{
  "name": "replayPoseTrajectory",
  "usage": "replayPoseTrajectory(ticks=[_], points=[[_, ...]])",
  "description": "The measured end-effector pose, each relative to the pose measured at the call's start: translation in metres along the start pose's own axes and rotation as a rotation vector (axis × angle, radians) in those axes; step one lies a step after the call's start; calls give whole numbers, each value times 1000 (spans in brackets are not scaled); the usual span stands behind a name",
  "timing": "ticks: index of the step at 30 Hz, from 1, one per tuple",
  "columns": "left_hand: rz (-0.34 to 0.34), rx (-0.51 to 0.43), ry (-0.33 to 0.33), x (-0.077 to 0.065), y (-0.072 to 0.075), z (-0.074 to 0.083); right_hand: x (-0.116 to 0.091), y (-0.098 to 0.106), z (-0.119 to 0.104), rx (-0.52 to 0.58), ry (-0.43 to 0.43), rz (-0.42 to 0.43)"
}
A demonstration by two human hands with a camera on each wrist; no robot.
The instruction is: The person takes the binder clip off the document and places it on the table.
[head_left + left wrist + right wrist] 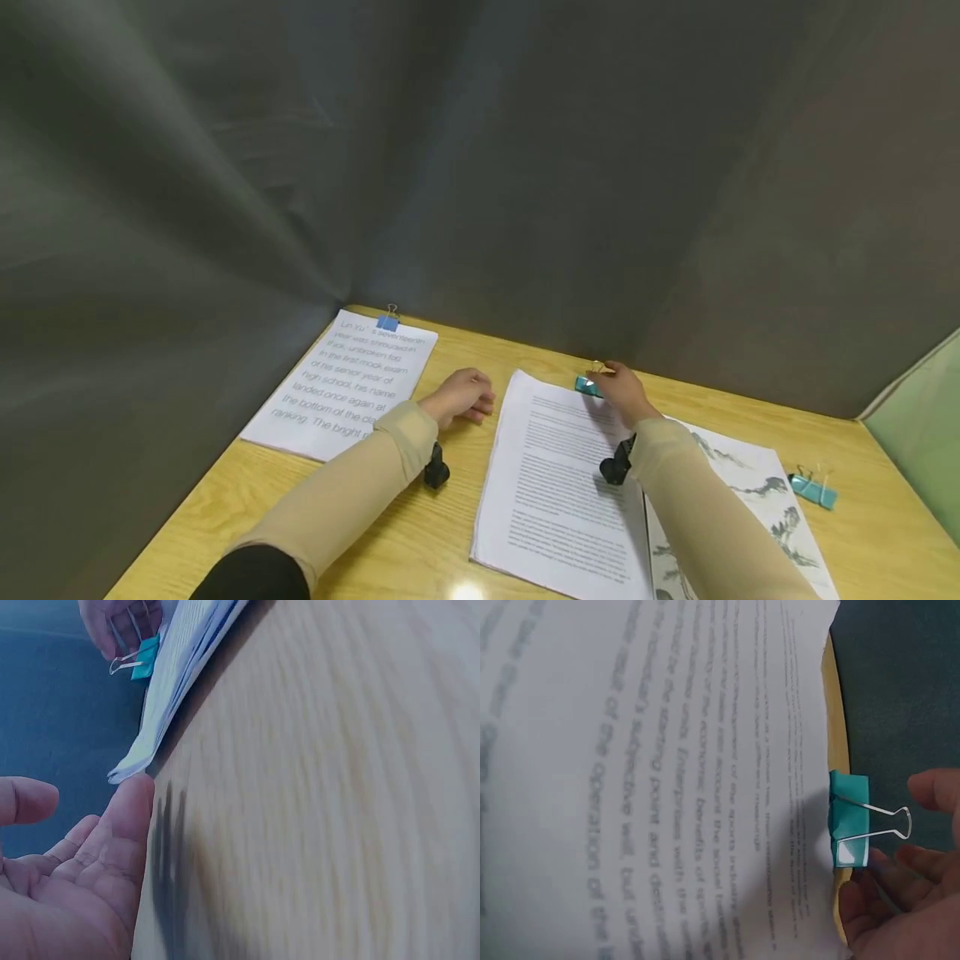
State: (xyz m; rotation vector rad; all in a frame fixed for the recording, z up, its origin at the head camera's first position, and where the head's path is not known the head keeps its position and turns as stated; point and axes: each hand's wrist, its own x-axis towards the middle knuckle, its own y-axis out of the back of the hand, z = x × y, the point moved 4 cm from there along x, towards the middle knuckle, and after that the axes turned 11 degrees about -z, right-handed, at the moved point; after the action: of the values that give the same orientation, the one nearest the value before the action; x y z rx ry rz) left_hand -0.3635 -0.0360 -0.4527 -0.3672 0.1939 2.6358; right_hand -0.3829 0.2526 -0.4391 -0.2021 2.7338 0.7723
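Note:
A thick stack of printed sheets (562,483) lies on the table, with a teal binder clip (851,820) on its far edge. Around that clip is my right hand (621,392); in the right wrist view its thumb stands apart from the wire handle and the other fingers lie beside and under the clip. My left hand (459,397), fingers loosely bent and holding nothing, is just left of the stack's far left corner. In the left wrist view its fingertip appears close to that corner; whether they touch I cannot tell.
On the left lies another printed stack (337,383) with a blue binder clip (387,322). A sheet with an ink landscape (757,492) lies partly under my right forearm. Further right is a second teal binder clip (813,490). Dark sheeting (525,167) rises behind the wooden table (420,517).

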Motion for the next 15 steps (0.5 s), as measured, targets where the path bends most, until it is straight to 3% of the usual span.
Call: replayPoseTrajectory(ticks=[8, 15], points=[[104, 80, -54, -17, 26, 2, -12, 0, -12, -160, 122, 44], [159, 159, -83, -29, 47, 6, -14, -16, -25, -220, 176, 49]])
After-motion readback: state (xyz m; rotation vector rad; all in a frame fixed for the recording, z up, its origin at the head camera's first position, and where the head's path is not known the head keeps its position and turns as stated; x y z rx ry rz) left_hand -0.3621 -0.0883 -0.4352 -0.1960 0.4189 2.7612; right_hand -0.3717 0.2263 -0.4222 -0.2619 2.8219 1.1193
